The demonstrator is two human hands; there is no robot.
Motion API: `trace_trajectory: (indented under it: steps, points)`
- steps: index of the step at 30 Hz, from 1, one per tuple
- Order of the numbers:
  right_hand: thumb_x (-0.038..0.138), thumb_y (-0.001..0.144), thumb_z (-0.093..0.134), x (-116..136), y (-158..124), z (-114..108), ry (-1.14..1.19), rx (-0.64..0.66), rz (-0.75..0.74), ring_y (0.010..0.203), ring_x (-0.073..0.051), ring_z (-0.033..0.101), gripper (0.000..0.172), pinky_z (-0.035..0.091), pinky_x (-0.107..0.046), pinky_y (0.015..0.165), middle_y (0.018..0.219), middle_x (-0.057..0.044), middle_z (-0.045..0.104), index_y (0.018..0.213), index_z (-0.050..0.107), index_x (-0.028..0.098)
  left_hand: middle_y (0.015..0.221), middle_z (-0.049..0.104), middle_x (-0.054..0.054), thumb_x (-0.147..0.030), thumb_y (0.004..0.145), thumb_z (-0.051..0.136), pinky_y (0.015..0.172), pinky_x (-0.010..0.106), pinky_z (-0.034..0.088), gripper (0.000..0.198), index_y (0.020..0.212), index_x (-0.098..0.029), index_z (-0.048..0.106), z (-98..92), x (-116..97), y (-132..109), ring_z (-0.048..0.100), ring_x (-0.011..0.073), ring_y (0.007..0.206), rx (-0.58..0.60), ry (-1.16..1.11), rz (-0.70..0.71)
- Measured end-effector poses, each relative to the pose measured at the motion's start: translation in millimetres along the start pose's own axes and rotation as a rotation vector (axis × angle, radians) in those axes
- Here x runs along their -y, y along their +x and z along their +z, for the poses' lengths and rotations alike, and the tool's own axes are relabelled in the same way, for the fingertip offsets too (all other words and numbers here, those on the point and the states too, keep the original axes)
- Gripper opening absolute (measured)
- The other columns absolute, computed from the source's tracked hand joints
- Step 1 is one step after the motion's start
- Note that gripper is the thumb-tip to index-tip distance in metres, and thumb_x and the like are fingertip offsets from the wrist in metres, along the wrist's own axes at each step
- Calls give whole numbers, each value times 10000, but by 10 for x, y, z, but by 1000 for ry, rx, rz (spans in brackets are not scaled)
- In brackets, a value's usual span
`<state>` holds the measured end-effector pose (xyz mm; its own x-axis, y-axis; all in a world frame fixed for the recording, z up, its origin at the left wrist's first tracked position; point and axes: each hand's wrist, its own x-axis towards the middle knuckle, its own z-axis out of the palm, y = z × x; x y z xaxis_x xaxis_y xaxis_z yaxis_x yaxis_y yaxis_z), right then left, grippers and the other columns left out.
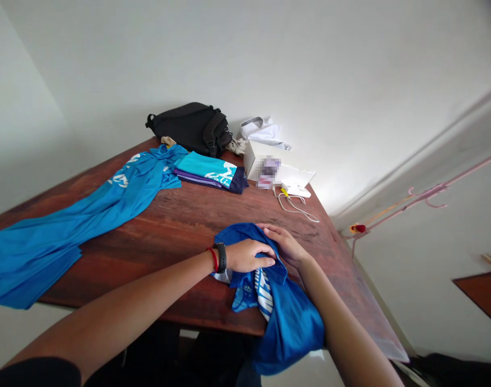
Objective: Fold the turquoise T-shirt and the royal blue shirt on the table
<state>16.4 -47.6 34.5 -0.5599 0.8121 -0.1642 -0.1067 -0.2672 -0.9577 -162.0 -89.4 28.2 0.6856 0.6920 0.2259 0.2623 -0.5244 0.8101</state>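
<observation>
A bunched blue jersey point(296, 322) with a collar and white lettering lies at the table's front edge, its lower part hanging over. My left hand point(249, 255), with a black wristband and a red bracelet, is closed on the cloth by the collar. Just to its right, my right hand point(287, 244) curls around the collar's far side. Some of its fingers are hidden by the fabric. At the left, another bright blue garment point(108, 201) with white print stretches long across the table and over the front edge.
Folded shirts point(213, 169) sit stacked at the back of the wooden table point(168, 231). Behind them are a black backpack point(184, 126) and a white bag point(261, 129). A white box point(253, 158) and a white cable point(293, 207) lie at back right. A pink rack point(426, 193) stands beyond.
</observation>
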Motion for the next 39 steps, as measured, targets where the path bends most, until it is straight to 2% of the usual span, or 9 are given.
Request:
trace_trajectory:
  steps: [13,39]
  points:
    - [373,783,808,-2,-5,5,-40,-21,9,964,-229,703,407,524,-348,930,1099,-71,758,1149,734,209,1175,740,61,-270,965,599,935,268,469,218,1133,-185,710,22,10,-1,682,211,1091,22,42,-12]
    - [402,789,788,-5,2,-4,-105,-19,-11,1015,-245,681,399,509,-371,958,1102,-68,750,1140,731,221,1168,740,54,-246,956,624,948,261,473,197,1121,-188,713,36,-30,-6,681,204,1093,2,104,-5]
